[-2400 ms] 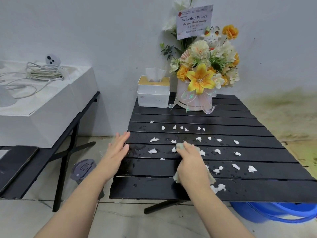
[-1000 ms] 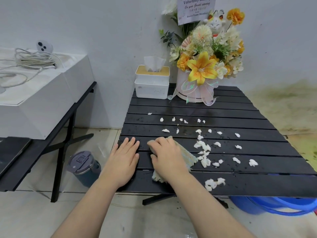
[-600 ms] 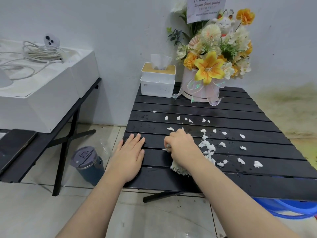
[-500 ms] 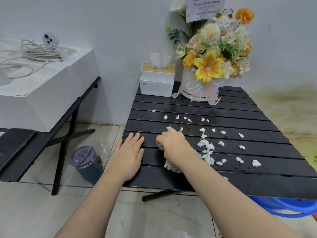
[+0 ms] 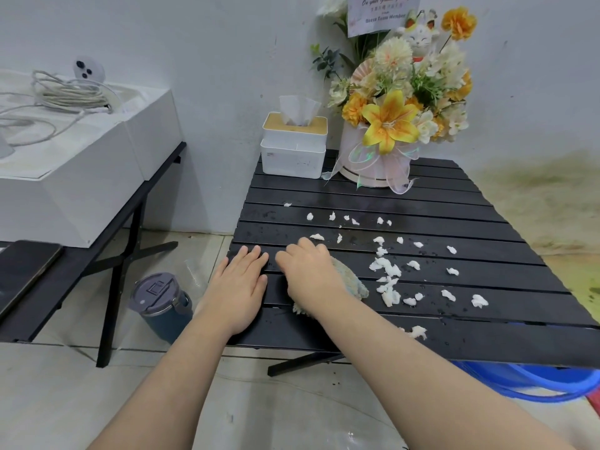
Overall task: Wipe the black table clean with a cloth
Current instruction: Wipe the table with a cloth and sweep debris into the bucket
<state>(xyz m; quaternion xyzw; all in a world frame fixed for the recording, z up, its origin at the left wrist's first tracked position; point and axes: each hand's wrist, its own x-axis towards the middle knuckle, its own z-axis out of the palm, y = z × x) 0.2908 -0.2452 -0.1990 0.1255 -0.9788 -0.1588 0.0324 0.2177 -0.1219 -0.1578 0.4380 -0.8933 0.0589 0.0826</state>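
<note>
A black slatted table is wet and strewn with several white paper scraps, bunched mid-table and scattered to the right. My right hand presses a pale, fuzzy cloth onto the slats near the table's left front; the cloth shows only at the hand's right side and under the wrist. My left hand rests flat, fingers straight, on the left front corner, right beside the right hand.
A white tissue box and a flower arrangement stand at the table's back. A lidded tumbler sits on the floor to the left, by a bench bearing white boxes. A blue tub lies under the right front edge.
My right hand has swept the cloth from mid-table leftward to beside my left hand, leaving scraps bunched to its right. My left hand has settled flat on the corner.
</note>
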